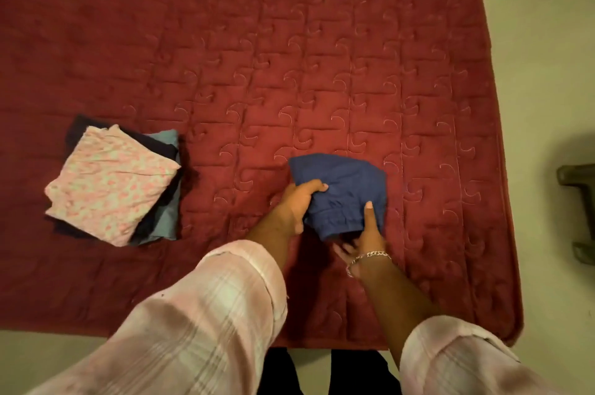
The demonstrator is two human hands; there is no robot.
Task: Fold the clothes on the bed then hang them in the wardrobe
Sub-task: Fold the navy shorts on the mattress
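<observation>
A folded dark blue garment lies on the red quilted bed, near its front edge. My left hand grips the garment's left side, thumb on top and fingers curled under. My right hand holds its near right corner, thumb pressed on top and fingers beneath the cloth. A bracelet circles my right wrist. To the left sits a stack of folded clothes with a pink floral piece on top and dark and grey-blue pieces under it.
Pale floor runs along the bed's right side and in front of it. A dark object stands on the floor at the right edge. My feet show below the bed's front edge.
</observation>
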